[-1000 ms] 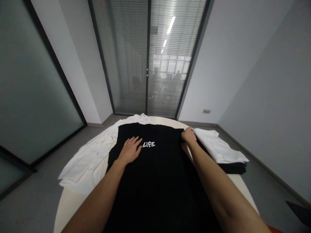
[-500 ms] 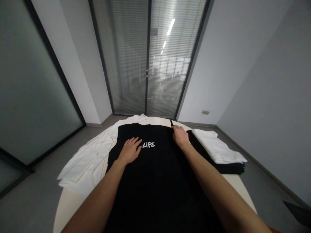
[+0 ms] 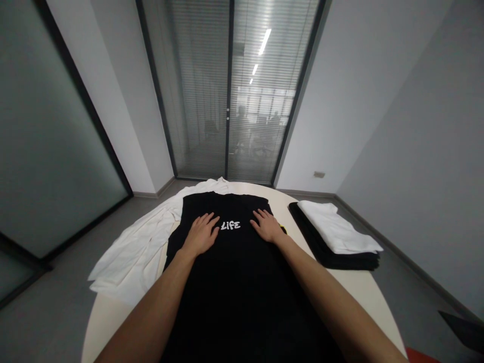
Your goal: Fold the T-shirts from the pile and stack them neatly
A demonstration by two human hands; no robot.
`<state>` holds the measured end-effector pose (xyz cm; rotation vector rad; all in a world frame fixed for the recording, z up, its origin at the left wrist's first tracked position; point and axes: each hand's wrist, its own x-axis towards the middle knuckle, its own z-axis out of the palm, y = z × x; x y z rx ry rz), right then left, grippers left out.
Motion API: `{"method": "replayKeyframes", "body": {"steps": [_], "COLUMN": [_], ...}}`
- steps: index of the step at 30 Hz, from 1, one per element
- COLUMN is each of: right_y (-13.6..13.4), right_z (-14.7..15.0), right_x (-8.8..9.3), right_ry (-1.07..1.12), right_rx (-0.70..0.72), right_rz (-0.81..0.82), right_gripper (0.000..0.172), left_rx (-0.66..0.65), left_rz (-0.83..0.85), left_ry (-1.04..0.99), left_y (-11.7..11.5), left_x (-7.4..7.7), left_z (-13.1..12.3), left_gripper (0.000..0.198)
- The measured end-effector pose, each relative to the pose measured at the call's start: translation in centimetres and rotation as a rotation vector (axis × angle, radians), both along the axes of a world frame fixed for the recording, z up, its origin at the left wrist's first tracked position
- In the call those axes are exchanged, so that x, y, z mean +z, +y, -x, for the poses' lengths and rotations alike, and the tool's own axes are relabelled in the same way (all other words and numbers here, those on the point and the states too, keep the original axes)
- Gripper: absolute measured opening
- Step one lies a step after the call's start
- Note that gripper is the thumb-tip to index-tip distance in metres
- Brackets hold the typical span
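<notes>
A black T-shirt lies spread out on the table, its white lettering upside down from where I look. My left hand rests flat on it with fingers spread, to the left of the lettering. On the other side of the lettering, my right hand also lies flat, fingers apart. Both hands press on the cloth and hold nothing. Just beyond my right wrist a small yellow and black bit shows at the shirt's edge; I cannot tell what it is. My forearms hide parts of the shirt's sides.
White garments lie loosely along the left of the round cream table. To the right is a stack of folded black clothes with a folded white garment on top. A glass partition with blinds stands behind.
My right hand has let go of the shirt's far right edge and come back toward me and left onto the cloth. That edge now lies folded in. My left hand stays put.
</notes>
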<state>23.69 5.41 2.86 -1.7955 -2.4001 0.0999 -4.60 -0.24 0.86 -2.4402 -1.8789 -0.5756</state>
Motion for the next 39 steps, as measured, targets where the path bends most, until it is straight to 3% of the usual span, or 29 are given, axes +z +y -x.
{"method": "replayKeyframes", "body": {"steps": [4, 9, 14, 20, 24, 28, 32, 35, 39], "right_y": [-0.1, -0.7, -0.8, -0.6, -0.8, -1.2, -1.1, -0.2, 2.3], "right_z": [-0.7, -1.2, -1.5, -1.9, -1.8, -1.6, -1.6, -1.8, -2.4], "right_x": [-0.9, -1.1, -1.1, -1.4, -1.4, -1.2, -0.7, 0.0, 1.1], "right_ry": [0.081, 0.154, 0.136, 0.179, 0.168, 0.164, 0.24, 0.367, 0.439], "right_rx": [0.014, 0.029, 0.038, 0.04, 0.027, 0.034, 0.028, -0.034, -0.323], "right_rz": [-0.003, -0.03, 0.008, -0.006, -0.011, -0.002, -0.044, -0.056, -0.034], "right_gripper": [0.05, 0.051, 0.051, 0.051, 0.052, 0.051, 0.043, 0.04, 0.037], "left_rx": [0.107, 0.469, 0.664, 0.697, 0.658, 0.658, 0.693, 0.697, 0.544], "left_rz": [-0.066, -0.172, 0.048, 0.261, 0.332, 0.347, 0.336, 0.206, -0.096], "left_ry": [0.012, -0.019, -0.098, -0.206, -0.249, -0.283, -0.284, -0.207, 0.005], "left_y": [-0.1, -0.6, -0.4, 0.1, 0.7, 1.3, 1.2, 0.5, -0.4], "left_x": [0.6, 1.5, 2.5, 2.9, 2.5, 2.7, 3.3, 3.5, 3.0], "left_z": [-0.1, 0.9, 3.5, 6.8, 8.3, 8.8, 8.0, 6.4, 3.6], "left_gripper": [0.044, 0.043, 0.044, 0.044, 0.033, 0.031, 0.041, 0.049, 0.047]}}
